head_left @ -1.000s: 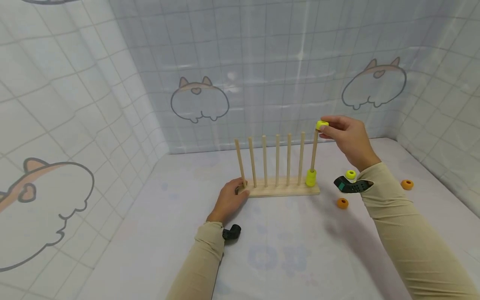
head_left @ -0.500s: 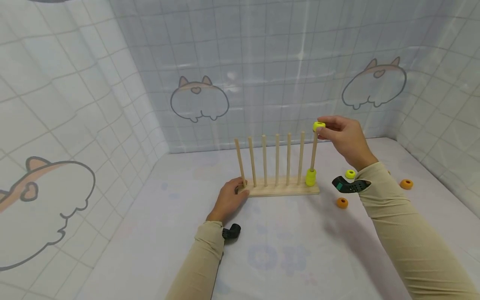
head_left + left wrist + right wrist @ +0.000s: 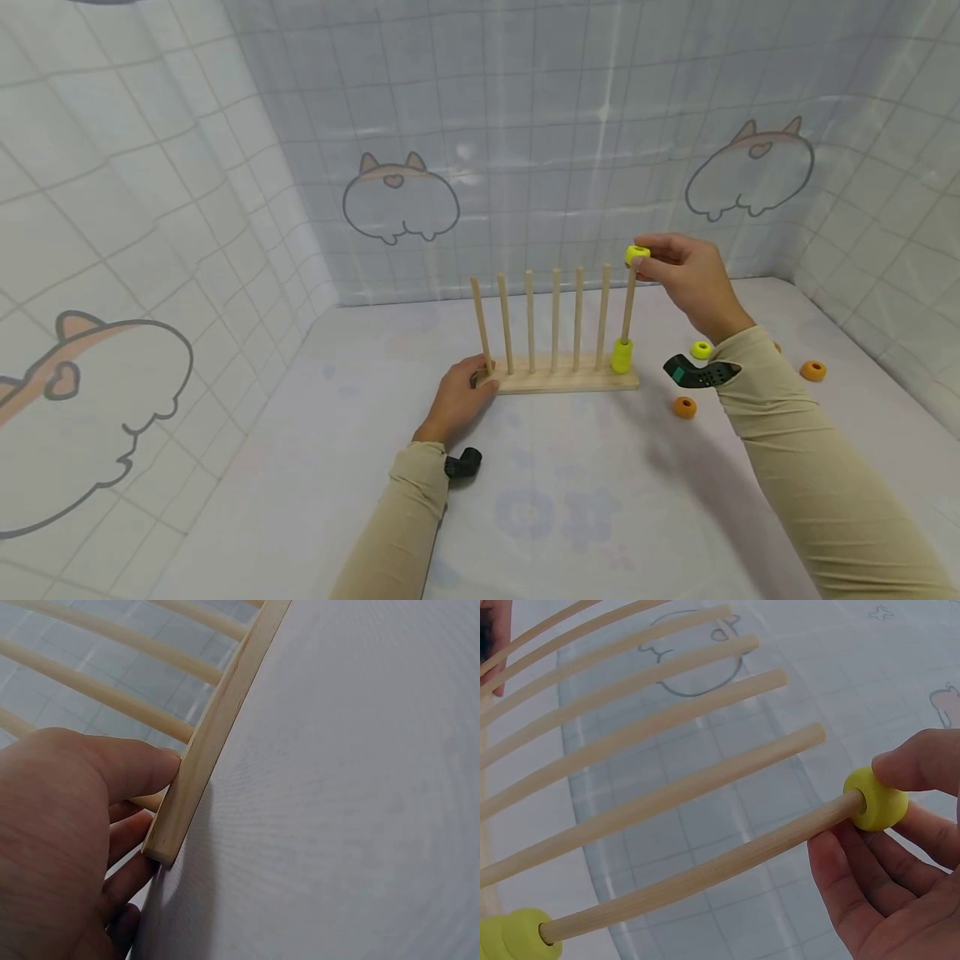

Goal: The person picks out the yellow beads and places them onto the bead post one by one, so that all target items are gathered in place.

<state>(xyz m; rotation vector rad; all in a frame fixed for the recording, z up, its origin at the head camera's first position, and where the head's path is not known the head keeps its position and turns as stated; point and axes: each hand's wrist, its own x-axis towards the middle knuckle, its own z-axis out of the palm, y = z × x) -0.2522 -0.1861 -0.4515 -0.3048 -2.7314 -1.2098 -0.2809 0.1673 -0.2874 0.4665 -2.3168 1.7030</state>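
A wooden peg stand (image 3: 558, 382) with a row of several upright pegs stands on the table. At its left end my left hand (image 3: 455, 398) grips the base (image 3: 196, 754), thumb on the front edge and fingers behind, as the left wrist view shows. Stacked yellow beads (image 3: 622, 357) sit at the foot of the rightmost peg (image 3: 705, 874). Thumb and fingers of my right hand (image 3: 696, 279) pinch another yellow bead (image 3: 877, 799) at that peg's top. In the right wrist view the peg's tip is inside the bead's hole. The other pegs are bare.
To the right of the stand lie a loose yellow bead (image 3: 701, 350), a nearer orange bead (image 3: 685, 407) and another orange bead (image 3: 813, 371) farther right. The right sleeve (image 3: 810, 450) partly hides one more orange bead. A tile-patterned sheet (image 3: 517, 167) rises behind the stand.
My right hand has shifted slightly left and down, bringing the yellow bead onto the tip of the rightmost peg. The left hand stays on the stand's base.
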